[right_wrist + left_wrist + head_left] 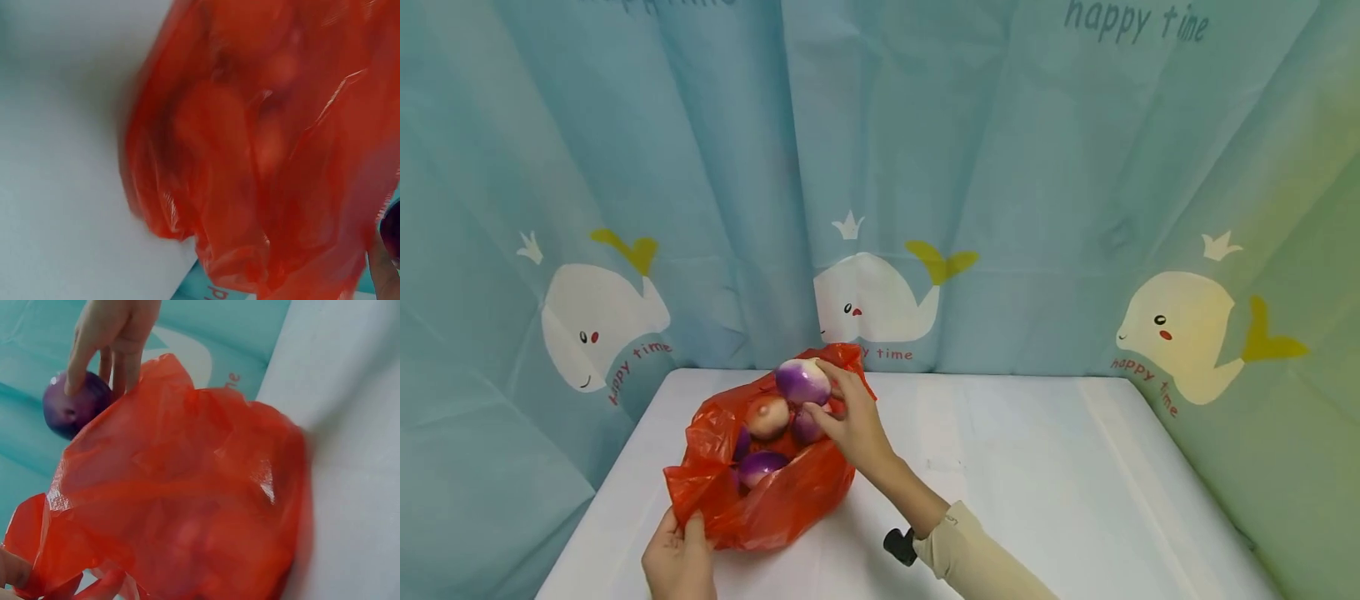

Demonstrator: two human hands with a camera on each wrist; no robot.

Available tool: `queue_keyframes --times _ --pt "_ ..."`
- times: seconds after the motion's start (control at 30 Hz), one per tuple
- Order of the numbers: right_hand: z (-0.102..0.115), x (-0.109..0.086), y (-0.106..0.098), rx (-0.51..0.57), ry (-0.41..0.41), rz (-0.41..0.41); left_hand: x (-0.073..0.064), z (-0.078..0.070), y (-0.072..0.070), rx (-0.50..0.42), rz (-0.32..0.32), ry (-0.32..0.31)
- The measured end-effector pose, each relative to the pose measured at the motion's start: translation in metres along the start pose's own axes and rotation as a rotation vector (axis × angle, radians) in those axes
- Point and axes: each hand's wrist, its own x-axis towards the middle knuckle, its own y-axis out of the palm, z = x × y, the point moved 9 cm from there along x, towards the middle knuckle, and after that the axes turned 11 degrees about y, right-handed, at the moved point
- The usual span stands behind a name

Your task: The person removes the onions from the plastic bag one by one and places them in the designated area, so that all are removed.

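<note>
Here, at the left of the white worktop, a red plastic bag with mouth spread, creased and crumpled along the rim. Left grip closed on the near-left edge of the bag, plastic pinched between thumb and fingers. Right grip at the far-right part of the mouth, holding a purple-and-white round vegetable, thumb below, fingers at the side. In left wrist view, same piece seen dark purple, just past the bag's rim.

Inside the bag: a peach-coloured vegetable with a small knob; a purple vegetable just below the held one; nearer, a purple-and-pale vegetable; more purple at left, partly hidden. Mostly red plastic in right wrist view, contents blurred through it.

Beige sleeve on right arm, black device at that wrist. Behind, blue curtain printed with white whales.
</note>
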Motion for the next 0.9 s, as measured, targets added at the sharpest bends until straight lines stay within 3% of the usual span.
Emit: queue_keyframes --times 0.13,0.47,0.67,0.9 --pt "0.008 -0.010 -0.011 0.055 0.026 -0.016 -0.001 0.001 0.000 0.002 -0.006 -0.010" --pt "-0.005 -0.023 -0.049 0.069 -0.006 -0.141 -0.002 0.002 -0.002 -0.058 -0.025 0.008" --pt "-0.033 -0.027 -0.073 0.124 0.054 -0.217 -0.003 0.003 -0.004 -0.011 -0.038 -0.014" --pt "-0.087 -0.031 -0.096 0.024 0.029 -0.277 -0.002 0.004 -0.006 -0.016 -0.045 -0.007"
